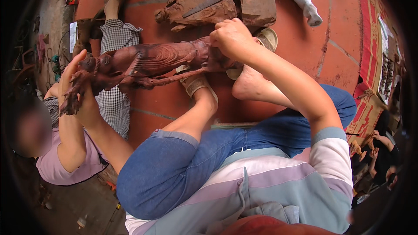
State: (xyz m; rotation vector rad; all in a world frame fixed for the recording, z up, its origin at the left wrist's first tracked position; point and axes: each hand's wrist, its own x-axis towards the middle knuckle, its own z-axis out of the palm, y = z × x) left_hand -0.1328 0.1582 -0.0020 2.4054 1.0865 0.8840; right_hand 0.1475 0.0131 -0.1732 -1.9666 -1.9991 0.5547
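Note:
A long reddish-brown carved wooden statue lies sideways across the view, raised above the tiled floor, with flowing folds and branch-like carving at its left end. My right hand is closed round its right end, knuckles up. At the other end, my left hand is against the underside of the carving; most of its fingers are hidden behind the wood. Beside it, a co-worker's hand, fingers pointing up, is also at that left end. Whether that hand touches the statue I cannot tell.
Beyond the statue, a rough wood chunk bears a flat dark metal bar, beside a squarer wood block. A socked foot reaches in at the top. My sandalled foot is below the statue. A red patterned mat lies right.

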